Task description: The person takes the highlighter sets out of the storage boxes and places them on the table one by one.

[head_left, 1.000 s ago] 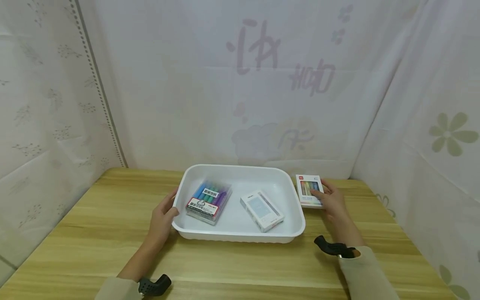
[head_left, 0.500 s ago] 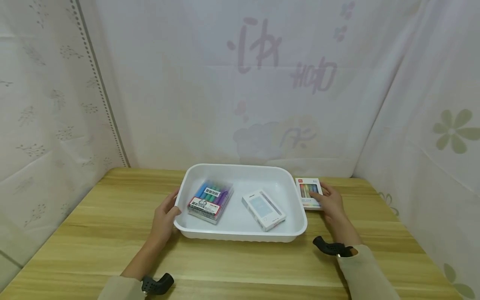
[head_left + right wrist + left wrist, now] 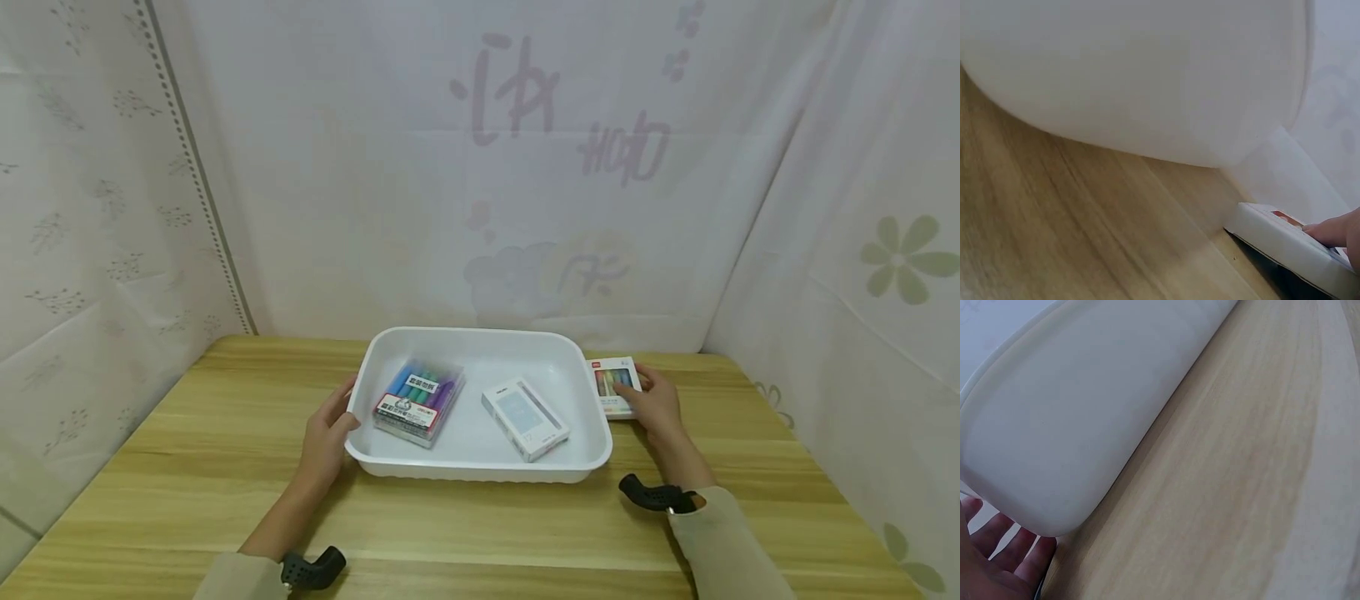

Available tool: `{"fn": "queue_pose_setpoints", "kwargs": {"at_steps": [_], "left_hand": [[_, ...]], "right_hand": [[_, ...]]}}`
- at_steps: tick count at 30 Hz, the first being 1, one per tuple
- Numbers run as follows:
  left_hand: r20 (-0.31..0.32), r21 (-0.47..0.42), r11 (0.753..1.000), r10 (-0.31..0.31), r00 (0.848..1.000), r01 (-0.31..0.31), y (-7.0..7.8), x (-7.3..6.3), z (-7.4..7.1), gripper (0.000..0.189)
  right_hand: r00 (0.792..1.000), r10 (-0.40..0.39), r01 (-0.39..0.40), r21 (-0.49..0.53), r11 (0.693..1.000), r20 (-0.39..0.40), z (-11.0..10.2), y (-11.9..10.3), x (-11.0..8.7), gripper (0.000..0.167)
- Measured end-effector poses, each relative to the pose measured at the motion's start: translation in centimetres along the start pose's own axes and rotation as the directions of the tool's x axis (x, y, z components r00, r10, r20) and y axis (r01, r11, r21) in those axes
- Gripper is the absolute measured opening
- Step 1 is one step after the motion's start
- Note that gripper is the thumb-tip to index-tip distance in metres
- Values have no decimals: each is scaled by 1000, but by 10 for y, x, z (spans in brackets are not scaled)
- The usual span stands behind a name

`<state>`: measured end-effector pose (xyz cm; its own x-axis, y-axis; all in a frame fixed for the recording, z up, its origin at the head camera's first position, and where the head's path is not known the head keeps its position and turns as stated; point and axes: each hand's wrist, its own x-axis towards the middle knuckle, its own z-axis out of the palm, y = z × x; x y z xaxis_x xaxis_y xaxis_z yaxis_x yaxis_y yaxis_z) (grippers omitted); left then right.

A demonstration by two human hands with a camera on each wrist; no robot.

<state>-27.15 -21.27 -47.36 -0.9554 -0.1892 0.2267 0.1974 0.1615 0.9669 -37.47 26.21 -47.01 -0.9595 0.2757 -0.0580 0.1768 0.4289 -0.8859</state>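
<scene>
A white plastic tray [image 3: 480,475] sits on the wooden table. My left hand [image 3: 324,442] holds its left end, thumb at the rim and fingers along the outer wall; the left wrist view shows those fingers [image 3: 1007,540] by the tray's corner. To the right, my right hand [image 3: 656,406] grips a white crayon box [image 3: 617,408], thumb on its printed front. The tray's rim overlaps the box's left edge in the head view. A tilted box edge and my thumb [image 3: 1335,231] show in the right wrist view.
Inside the tray lie a clear case of coloured pens [image 3: 417,404] on the left and a small white and pale-blue box [image 3: 525,418] on the right. Printed cloth [image 3: 360,208] hangs behind the table [image 3: 480,542] and along both sides.
My right hand has moved the crayon box slightly left and toward me, up to the tray's right rim. The left hand and the tray have stayed in place.
</scene>
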Motion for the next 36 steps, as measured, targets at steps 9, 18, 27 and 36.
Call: {"fn": "queue_pose_setpoints", "kwargs": {"at_steps": [9, 18, 27, 36], "left_hand": [[8, 6, 1000, -11, 1000, 11, 1, 0, -1, 67], [11, 19, 999, -30, 999, 30, -1, 1, -1, 68], [3, 22, 999, -27, 1000, 27, 1, 0, 0, 68], [4, 25, 999, -47, 999, 47, -1, 2, 0, 68]], "right_hand": [[999, -37, 37, -129, 991, 5, -3, -1, 0, 73], [996, -84, 91, -257, 962, 37, -9, -4, -1, 70], [992, -128, 124, -336, 934, 9, -7, -4, -5, 66], [991, -137, 134, -317, 939, 12, -6, -3, -5, 66]]}}
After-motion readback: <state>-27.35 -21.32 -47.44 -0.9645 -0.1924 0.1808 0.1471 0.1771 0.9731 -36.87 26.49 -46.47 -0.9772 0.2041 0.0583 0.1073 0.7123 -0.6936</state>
